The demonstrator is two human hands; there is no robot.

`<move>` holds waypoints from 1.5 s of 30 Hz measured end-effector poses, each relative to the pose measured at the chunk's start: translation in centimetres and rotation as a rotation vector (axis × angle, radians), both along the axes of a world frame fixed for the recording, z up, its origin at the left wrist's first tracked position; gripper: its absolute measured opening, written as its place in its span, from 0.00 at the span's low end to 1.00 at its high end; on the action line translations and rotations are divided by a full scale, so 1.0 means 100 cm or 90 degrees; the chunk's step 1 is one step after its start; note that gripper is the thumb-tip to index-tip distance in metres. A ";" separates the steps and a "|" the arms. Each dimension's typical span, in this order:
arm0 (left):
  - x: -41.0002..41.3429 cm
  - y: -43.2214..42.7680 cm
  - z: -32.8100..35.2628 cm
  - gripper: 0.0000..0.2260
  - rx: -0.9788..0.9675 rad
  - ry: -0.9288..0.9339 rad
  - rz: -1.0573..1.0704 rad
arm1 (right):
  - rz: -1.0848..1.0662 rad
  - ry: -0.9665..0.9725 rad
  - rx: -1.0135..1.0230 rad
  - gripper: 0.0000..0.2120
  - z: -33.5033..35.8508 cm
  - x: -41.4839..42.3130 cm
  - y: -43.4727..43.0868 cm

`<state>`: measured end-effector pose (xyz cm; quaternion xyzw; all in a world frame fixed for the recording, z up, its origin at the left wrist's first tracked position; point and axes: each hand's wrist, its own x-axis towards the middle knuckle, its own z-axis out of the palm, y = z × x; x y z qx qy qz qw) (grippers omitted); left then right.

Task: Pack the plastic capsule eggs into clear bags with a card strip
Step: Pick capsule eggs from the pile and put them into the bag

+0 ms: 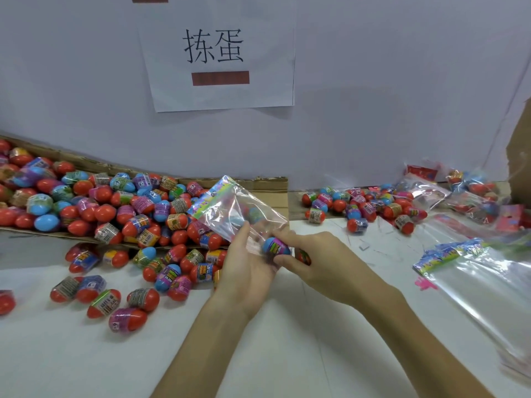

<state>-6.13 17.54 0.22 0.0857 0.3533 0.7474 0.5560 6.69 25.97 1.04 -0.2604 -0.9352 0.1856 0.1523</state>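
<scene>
The capsule egg with a blue plastic shell and a purple-and-green label band (pixel 276 246) sits at the mouth of the clear plastic bag (pixel 244 208), above the white table (pixel 287 340) near the centre of the view. The right hand (pixel 319 259) enters from 4 o'clock and grips this egg, with fingers and thumb curled round it. The left hand (pixel 247 262) lies palm-up under the bag's open end, its thumb pressing the film down against the fingers so that the edge is pinched. The bag runs from the egg toward 11 o'clock and ends in the multicoloured printed card strip (pixel 211 198). Coloured shapes show through the film; whether they are eggs inside the bag or part of the pile behind it cannot be told. A red egg (pixel 303 257) shows just beyond the right fingers at 3 o'clock; whether it is held cannot be told. The step in hand appears to be loading an egg into the bag. The next move calls for keeping the mouth spread while the egg is pushed past the film edge toward the strip end. At 9 to 10 o'clock a large pile of red and blue eggs (pixel 115 202) rests on flattened brown cardboard (pixel 270 191). A smaller group of eggs (pixel 359 208) lies at 1 o'clock, filled bags (pixel 459 193) at 2 o'clock, and a stack of empty strip-topped bags (pixel 474 271) at 3 o'clock.
</scene>
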 end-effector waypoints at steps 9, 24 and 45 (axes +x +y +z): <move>0.000 0.002 -0.004 0.28 -0.007 0.017 -0.031 | 0.000 0.070 -0.024 0.24 0.000 0.003 -0.003; 0.005 0.005 -0.009 0.28 0.088 0.023 -0.018 | -0.120 0.164 0.028 0.24 -0.005 0.001 0.000; 0.008 0.001 -0.007 0.19 0.032 0.162 -0.105 | -0.045 0.208 -0.038 0.19 -0.005 0.001 -0.002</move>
